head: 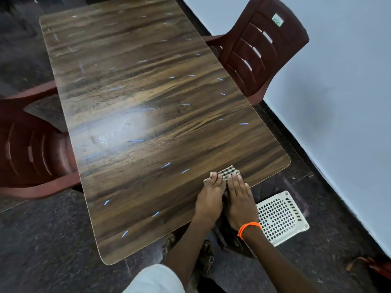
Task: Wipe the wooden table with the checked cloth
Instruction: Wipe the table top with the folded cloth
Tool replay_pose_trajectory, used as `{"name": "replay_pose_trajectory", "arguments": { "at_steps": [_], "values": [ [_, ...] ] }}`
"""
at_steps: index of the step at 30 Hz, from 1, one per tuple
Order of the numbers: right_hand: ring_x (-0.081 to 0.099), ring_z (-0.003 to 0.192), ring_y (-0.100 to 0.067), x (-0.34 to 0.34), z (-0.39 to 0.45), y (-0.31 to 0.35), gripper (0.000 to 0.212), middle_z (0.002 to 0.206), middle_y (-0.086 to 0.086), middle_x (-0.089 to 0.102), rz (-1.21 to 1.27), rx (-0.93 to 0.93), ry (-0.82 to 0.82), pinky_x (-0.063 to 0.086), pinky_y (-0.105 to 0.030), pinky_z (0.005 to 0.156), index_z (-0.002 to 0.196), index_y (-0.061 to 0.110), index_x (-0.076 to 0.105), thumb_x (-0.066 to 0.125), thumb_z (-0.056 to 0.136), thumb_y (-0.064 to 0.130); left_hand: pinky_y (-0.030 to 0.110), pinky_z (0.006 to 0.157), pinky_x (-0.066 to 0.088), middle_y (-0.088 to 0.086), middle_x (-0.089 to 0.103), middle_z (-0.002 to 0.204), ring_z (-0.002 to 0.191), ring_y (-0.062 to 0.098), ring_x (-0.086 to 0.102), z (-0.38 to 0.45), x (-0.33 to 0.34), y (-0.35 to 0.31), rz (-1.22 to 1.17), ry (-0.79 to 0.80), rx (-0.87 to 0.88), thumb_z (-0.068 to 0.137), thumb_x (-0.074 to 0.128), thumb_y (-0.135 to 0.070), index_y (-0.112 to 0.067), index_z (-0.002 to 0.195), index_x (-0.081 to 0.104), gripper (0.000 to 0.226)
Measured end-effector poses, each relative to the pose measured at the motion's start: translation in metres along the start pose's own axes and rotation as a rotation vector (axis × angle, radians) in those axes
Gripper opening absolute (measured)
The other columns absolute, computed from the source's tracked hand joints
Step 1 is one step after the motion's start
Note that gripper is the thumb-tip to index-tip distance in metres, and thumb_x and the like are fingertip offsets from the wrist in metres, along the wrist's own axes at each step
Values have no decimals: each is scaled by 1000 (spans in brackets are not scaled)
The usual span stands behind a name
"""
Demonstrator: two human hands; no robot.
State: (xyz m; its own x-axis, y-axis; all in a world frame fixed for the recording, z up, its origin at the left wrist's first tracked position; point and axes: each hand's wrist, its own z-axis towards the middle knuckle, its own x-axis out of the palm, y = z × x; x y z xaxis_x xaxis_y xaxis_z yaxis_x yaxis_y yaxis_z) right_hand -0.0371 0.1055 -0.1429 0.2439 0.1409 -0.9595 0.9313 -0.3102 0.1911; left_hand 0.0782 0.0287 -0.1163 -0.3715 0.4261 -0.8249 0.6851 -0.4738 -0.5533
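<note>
The long wooden table (pixel 137 98) runs away from me, with a rounded near edge and small blue-white marks across its top. A folded checked cloth (pixel 228 171) lies near the table's near right corner. My left hand (pixel 210 196) and my right hand (pixel 240 200) lie flat side by side on top of it, fingers stretched forward and pressing it down. Only the far end of the cloth shows beyond my fingertips; the rest is hidden under my palms. An orange band circles my right wrist.
One dark red plastic chair (pixel 260 47) stands at the table's right side by the pale wall, another (pixel 31 149) at the left side. A white perforated stool (pixel 279 216) sits on the dark floor below the near right corner. My feet show under the table edge.
</note>
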Motion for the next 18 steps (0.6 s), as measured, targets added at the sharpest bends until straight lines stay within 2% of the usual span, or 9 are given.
{"name": "replay_pose_trajectory", "arguments": {
  "at_steps": [3,6,9,13,16,18],
  "values": [
    [-9,152,-14,-1,36,6,62,166,-3,-1,32,71,-35,4,-37,125,157,14,2,30,104,29,33,123,20,4,29,161,152,20,14,38,-7,11,23,-3,6,99,42,-7,-13,152,34,54],
    [-4,153,-17,4,70,37,63,166,-7,4,46,64,-75,9,-41,124,157,11,8,37,102,25,36,121,26,3,29,160,151,21,18,59,-28,44,67,-1,-25,99,40,-8,-15,151,35,53],
    [-2,153,-20,15,76,87,64,165,-9,5,59,23,-44,11,-43,124,156,10,10,39,101,25,32,121,23,3,30,160,151,19,18,41,-53,83,85,26,-72,97,41,-7,-14,152,34,55],
    [-3,153,-20,31,40,138,69,166,-8,3,103,-6,-16,13,-43,124,157,10,5,39,98,24,29,123,20,4,37,157,150,20,22,-17,-71,114,25,10,-114,90,52,1,-13,149,42,61],
    [-4,153,-19,42,-8,143,79,166,-6,1,103,-6,-3,15,-43,123,157,11,0,46,93,21,26,122,13,5,43,153,149,22,25,-63,-64,108,3,-2,-102,90,49,2,-10,145,48,56],
    [-2,153,-19,44,-33,134,86,166,-4,1,109,5,23,15,-42,123,157,12,1,53,90,22,33,121,24,8,49,149,147,25,31,-83,-57,95,-13,25,-48,87,50,2,-6,140,54,54]
  ]
}}
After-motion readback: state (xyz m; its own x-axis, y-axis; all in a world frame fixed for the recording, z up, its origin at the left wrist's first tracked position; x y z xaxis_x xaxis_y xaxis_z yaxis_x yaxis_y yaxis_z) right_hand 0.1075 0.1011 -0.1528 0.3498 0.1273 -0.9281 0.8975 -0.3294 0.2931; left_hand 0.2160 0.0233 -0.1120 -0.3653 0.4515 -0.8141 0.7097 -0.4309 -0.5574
